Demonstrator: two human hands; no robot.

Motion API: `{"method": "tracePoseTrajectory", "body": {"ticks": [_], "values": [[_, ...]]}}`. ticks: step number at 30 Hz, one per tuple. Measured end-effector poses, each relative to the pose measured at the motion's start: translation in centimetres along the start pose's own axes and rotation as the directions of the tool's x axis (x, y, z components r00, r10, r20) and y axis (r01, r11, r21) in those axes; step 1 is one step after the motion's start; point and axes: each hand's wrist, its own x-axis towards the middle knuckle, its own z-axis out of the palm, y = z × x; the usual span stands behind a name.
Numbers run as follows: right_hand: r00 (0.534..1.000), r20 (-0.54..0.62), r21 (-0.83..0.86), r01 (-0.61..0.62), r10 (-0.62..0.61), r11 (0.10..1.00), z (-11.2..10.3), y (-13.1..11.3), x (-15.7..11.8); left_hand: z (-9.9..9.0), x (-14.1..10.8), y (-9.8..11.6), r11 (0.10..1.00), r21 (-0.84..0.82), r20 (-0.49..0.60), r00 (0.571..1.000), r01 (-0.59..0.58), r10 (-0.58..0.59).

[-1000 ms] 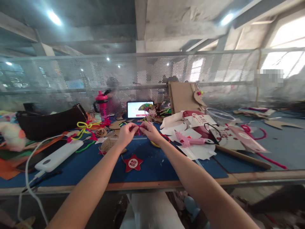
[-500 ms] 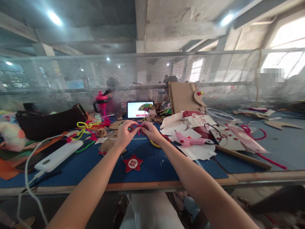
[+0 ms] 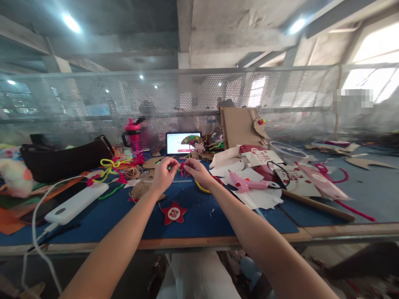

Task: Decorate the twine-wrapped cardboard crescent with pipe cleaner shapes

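Above the middle of the blue table, my left hand and my right hand meet fingertip to fingertip. Pinched between them is a small bent pink pipe cleaner, its exact shape partly covered by my fingers. Both hands are closed on it. Below my hands lies a red star ornament with a white round label and a string. A ball of twine sits beside my left wrist. A yellow pipe cleaner curves under my right wrist.
At left are a white power bank with a cable and a dark pouch. A pink tumbler and a lit tablet stand behind. To the right lie a pink glue gun, cut paper and a cardboard tube.
My fingertips have shifted slightly, and more of the pink pipe cleaner shows by my right fingers. The things on the table have not moved.
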Motion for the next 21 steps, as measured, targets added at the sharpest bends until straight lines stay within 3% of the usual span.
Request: {"method": "tracePoseTrajectory", "body": {"ticks": [12,16,21], "values": [[0.998,-0.063,0.093,-0.014,0.02,0.996,-0.4,-0.5,0.0,0.2,0.4,-1.0,0.929,-0.276,-0.034,0.964,0.245,-0.264],[0.999,-0.047,0.054,0.003,0.0,0.999,-0.3,-0.5,0.0,0.2,0.3,-0.4,0.906,-0.333,0.01,0.962,0.261,-0.274],[0.999,-0.03,-0.031,0.024,-0.025,0.999,-0.1,-0.4,0.0,0.5,0.0,0.1,0.929,-0.275,0.091,0.969,0.247,-0.231]]}}
